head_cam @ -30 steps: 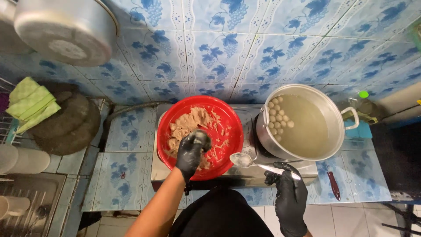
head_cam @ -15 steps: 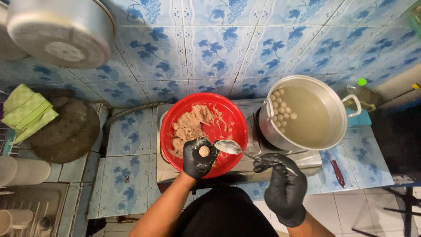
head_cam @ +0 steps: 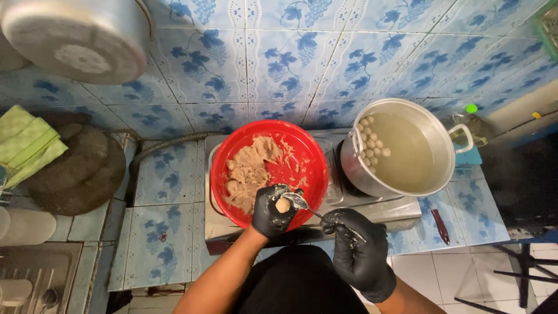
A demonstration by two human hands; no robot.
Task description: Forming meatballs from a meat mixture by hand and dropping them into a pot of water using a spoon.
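Two gloved hands over the red basin [head_cam: 308, 152]: left hand [head_cam: 273, 210] fisted round paste, a meatball [head_cam: 282, 204] squeezed out on top; right hand [head_cam: 356, 247] grips spoon [head_cam: 297, 200] touching it, scooping step, pot [head_cam: 407, 148] just right

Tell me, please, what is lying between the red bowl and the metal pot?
In the head view, nothing lies between the red bowl and the metal pot; only a bare strip of the metal stove top shows there.
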